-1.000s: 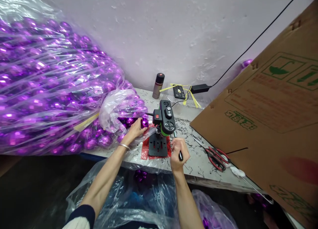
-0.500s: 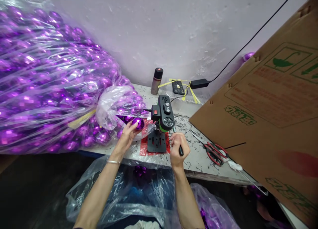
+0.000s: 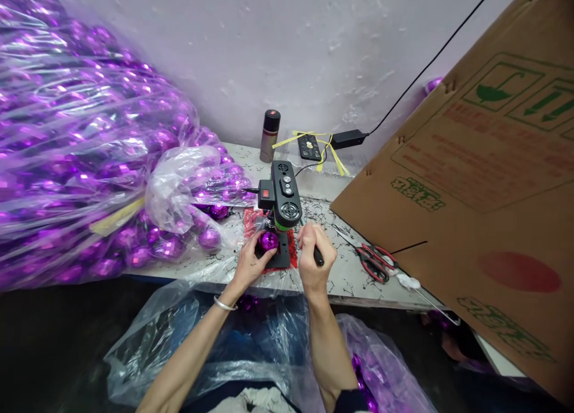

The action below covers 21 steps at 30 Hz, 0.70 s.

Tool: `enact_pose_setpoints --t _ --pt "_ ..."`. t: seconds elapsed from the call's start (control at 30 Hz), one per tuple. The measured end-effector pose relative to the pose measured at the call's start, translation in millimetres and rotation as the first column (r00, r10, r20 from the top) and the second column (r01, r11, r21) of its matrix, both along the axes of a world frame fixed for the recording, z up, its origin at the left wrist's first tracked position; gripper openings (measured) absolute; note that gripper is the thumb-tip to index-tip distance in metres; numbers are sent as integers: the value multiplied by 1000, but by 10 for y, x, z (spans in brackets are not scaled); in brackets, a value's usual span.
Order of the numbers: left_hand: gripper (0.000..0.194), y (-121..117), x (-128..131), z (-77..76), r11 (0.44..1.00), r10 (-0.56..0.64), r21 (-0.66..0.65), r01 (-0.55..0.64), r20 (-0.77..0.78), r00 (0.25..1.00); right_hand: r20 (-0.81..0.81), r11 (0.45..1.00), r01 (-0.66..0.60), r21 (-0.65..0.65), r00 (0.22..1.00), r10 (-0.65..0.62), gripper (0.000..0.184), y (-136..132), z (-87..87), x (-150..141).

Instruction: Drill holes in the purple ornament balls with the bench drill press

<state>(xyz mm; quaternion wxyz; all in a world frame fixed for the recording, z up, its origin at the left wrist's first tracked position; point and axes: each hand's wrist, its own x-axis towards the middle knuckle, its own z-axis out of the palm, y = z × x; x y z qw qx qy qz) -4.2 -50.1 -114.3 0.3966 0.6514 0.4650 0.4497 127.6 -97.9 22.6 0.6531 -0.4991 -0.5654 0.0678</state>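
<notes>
Between the thumb and fingers of my left hand is a shiny purple ball, held over the base plate of a small black press-like machine. The ball sits just below the machine's head, whose underside is hidden from me. My right hand is wrapped round the black-ended lever at the machine's right side. Red plastic lies under the machine.
A big clear bag of purple balls fills the left. Behind the machine stand a bottle and a phone. Red-handled scissors lie at right, beside a large cardboard box. Clear plastic hangs below the table edge.
My left hand has brought the purple ball from left of the machine to over its base plate, under the head. My right hand stays on the lever. The view has shifted slightly.
</notes>
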Motion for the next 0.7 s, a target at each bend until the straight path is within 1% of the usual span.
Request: enact_pose_setpoints --t 0.07,0.17,0.23,0.3,0.4,0.53,0.7 --pt "57 7 -10 -14 998 -13 67 20 -97 995 10 1000 0 0 1000 0 38 -4 -18 5" --pt "57 2 -2 -43 989 -15 144 40 -170 985 18 1000 3 3 1000 -4 37 -7 -25 8" --pt "57 6 24 -65 981 -8 188 44 -187 982 19 1000 3 4 1000 -3 37 -10 -27 9" --pt "57 19 59 -89 978 -5 205 42 -180 984 20 1000 -2 5 1000 2 36 -17 -36 12" --pt "60 52 102 -125 984 -8 174 35 -154 988 29 1000 -9 6 1000 8 35 -30 -85 23" --pt "63 87 118 -150 991 -16 128 33 -137 990 69 999 14 46 997 -18 33 -36 -249 37" --pt "57 71 104 -129 992 -34 119 52 -151 988 120 986 35 163 991 -55 33 5 -565 40"
